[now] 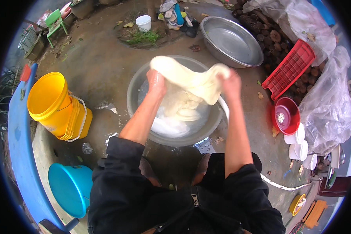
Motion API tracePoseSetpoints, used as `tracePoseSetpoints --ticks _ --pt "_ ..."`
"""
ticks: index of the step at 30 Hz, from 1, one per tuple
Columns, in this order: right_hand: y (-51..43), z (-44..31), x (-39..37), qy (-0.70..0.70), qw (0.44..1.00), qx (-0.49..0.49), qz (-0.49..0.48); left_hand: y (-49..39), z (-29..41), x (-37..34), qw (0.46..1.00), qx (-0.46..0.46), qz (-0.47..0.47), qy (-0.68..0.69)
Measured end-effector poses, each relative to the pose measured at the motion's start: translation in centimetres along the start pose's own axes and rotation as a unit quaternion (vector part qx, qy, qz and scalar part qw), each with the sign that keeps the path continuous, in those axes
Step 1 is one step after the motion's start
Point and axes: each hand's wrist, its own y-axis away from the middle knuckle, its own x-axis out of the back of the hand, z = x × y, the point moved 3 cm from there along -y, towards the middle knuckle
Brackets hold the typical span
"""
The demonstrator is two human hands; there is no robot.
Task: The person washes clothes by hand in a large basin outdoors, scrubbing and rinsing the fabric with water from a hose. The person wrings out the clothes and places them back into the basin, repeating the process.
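A wet cream-coloured cloth [187, 76] stretches between my two hands above a large grey basin [175, 142]. My left hand [157, 80] grips its left end, and my right hand [230, 82], somewhat blurred, grips the right end. The middle of the cloth sags and a bunched, twisted part hangs down into the basin. Water [171, 127] fills the lower part of the basin, whitish near the front. A white hose [224, 106] passes over the basin's right rim, beneath my right forearm.
At left stand stacked yellow buckets [51, 95], a turquoise bucket [70, 188] and a blue bench [22, 140]. A metal basin [232, 41] lies beyond the grey one at right. Further right are a red crate [291, 68], a red bowl [286, 115] and white tubs [298, 150]. The ground is wet.
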Motion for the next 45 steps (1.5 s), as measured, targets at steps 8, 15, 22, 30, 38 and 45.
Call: tracePoseSetpoints --ticks 8,15,22,30,38,45 --pt "11.1 6.6 -18.3 -0.235 0.954 0.010 -0.184 7.1 1.9 -5.1 0.989 -0.001 -0.100 0.108" --pt "7.0 -0.1 -14.9 -0.747 0.647 -0.145 -0.053 4.9 5.6 -2.4 0.963 0.087 -0.076 0.243" --pt "3.9 -7.3 -10.1 -0.811 0.550 -0.179 -0.087 -0.4 -0.2 4.0 0.970 0.240 -0.002 -0.033" --pt "5.1 -8.9 -9.9 -0.803 0.546 -0.198 -0.131 1.3 0.3 -0.8 0.973 -0.036 -0.221 0.054" --pt "8.1 2.8 -9.6 -0.481 0.753 -0.260 -0.367 0.2 3.7 0.1 0.977 0.054 -0.101 0.181" --pt "11.6 0.2 -16.6 -0.763 0.503 -0.342 -0.219 3.4 2.5 1.2 0.981 0.156 -0.105 0.052"
